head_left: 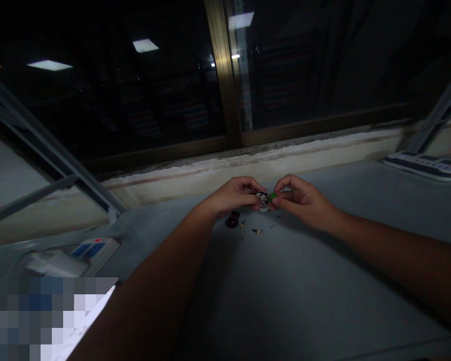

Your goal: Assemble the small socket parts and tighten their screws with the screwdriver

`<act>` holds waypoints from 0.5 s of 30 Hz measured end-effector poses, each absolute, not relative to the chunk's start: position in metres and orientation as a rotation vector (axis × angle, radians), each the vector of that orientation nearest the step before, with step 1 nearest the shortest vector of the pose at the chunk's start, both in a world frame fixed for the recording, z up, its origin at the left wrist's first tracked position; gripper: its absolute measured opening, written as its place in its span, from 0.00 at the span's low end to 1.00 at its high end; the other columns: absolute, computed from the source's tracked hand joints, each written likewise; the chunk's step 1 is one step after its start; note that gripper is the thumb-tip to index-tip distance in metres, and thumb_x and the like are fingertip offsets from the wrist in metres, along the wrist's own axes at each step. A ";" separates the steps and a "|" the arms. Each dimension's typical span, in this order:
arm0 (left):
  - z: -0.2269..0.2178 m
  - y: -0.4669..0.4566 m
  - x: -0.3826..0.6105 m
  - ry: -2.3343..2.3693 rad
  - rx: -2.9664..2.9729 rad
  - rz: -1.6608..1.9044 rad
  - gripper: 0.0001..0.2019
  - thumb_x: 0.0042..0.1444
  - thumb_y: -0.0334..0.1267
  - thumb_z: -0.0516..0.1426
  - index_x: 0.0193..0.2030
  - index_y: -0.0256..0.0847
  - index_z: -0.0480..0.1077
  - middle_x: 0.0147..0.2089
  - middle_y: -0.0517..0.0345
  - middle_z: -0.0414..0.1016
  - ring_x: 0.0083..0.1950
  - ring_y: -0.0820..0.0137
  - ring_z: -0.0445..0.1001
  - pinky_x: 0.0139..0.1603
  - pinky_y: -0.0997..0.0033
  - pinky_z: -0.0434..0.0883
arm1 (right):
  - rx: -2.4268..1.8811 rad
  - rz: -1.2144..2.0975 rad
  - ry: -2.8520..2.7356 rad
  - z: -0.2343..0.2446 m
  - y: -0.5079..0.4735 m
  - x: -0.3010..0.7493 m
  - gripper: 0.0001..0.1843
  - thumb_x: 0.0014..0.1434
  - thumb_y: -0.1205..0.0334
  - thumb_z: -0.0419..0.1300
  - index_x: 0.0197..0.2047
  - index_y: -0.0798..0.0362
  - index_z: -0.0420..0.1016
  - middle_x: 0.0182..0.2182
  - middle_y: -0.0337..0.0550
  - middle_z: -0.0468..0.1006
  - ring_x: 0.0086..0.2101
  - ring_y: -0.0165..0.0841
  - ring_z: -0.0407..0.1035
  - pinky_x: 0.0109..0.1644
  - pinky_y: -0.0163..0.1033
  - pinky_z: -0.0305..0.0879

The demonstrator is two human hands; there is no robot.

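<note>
My left hand [237, 195] is closed on a small round white housing [263, 206] with dark and metallic parts inside its open face. Close on its right, my right hand [299, 198] pinches a small green piece [272, 197]; whether the two parts touch, I cannot tell. Below the left fingers, a dark round cap-like part [232, 220] lies on the table. Beside it are a thin pale part [242, 230], a small part with a dark shaft and light end [257, 231], and a tiny metallic bit [272, 227].
The grey table [285, 286] runs up to a low wall under a dark window [154, 100]. A white power strip [97, 253] with a plug is at left, another strip-like device [424, 165] at far right. Metal frame bars [56, 150] slant at the left.
</note>
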State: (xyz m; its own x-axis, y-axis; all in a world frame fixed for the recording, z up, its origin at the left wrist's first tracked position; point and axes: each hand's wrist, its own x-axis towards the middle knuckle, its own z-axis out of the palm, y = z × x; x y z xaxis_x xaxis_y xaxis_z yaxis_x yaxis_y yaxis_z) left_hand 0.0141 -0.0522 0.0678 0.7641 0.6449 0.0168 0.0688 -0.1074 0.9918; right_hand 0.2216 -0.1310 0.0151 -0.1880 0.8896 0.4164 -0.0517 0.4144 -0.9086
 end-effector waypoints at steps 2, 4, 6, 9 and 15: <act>0.067 -0.053 0.015 0.572 1.615 0.522 0.13 0.48 0.28 0.67 0.41 0.33 0.74 0.36 0.54 0.81 0.34 0.74 0.78 0.39 0.71 0.74 | -0.802 1.018 -1.494 0.016 -0.130 0.222 0.16 0.57 0.54 0.71 0.42 0.50 0.71 0.32 0.39 0.81 0.34 0.32 0.77 0.41 0.39 0.73; 0.066 -0.053 0.016 0.568 1.608 0.511 0.14 0.47 0.29 0.68 0.41 0.33 0.75 0.36 0.53 0.81 0.34 0.74 0.79 0.40 0.71 0.74 | -0.838 1.008 -1.481 0.017 -0.129 0.223 0.16 0.56 0.53 0.71 0.41 0.50 0.73 0.31 0.39 0.81 0.33 0.32 0.77 0.41 0.39 0.74; 0.065 -0.052 0.016 0.566 1.601 0.506 0.14 0.47 0.29 0.69 0.41 0.33 0.75 0.37 0.53 0.81 0.35 0.73 0.79 0.40 0.71 0.75 | -0.869 0.999 -1.466 0.017 -0.129 0.224 0.17 0.55 0.51 0.71 0.41 0.51 0.75 0.30 0.39 0.82 0.33 0.32 0.77 0.42 0.41 0.74; 0.064 -0.053 0.015 0.557 1.587 0.500 0.16 0.45 0.29 0.71 0.41 0.34 0.75 0.38 0.53 0.81 0.37 0.73 0.80 0.41 0.71 0.75 | -0.889 0.997 -1.455 0.019 -0.128 0.225 0.17 0.54 0.51 0.72 0.41 0.51 0.76 0.29 0.40 0.82 0.32 0.32 0.77 0.41 0.41 0.75; 0.067 -0.057 0.016 0.582 1.561 0.506 0.17 0.47 0.35 0.72 0.42 0.33 0.75 0.37 0.53 0.81 0.38 0.72 0.79 0.44 0.67 0.76 | -0.869 1.010 -1.443 0.016 -0.129 0.222 0.17 0.54 0.52 0.73 0.41 0.51 0.76 0.31 0.40 0.83 0.32 0.32 0.78 0.39 0.40 0.75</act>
State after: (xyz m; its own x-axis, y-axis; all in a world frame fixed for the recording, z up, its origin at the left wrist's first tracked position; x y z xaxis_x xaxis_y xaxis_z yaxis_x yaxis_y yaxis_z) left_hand 0.0163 -0.0567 0.0667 0.7707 0.6367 -0.0246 0.0639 -0.0388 0.9972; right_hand 0.2225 -0.1291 0.0163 -0.1126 0.9247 0.3638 -0.0249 0.3634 -0.9313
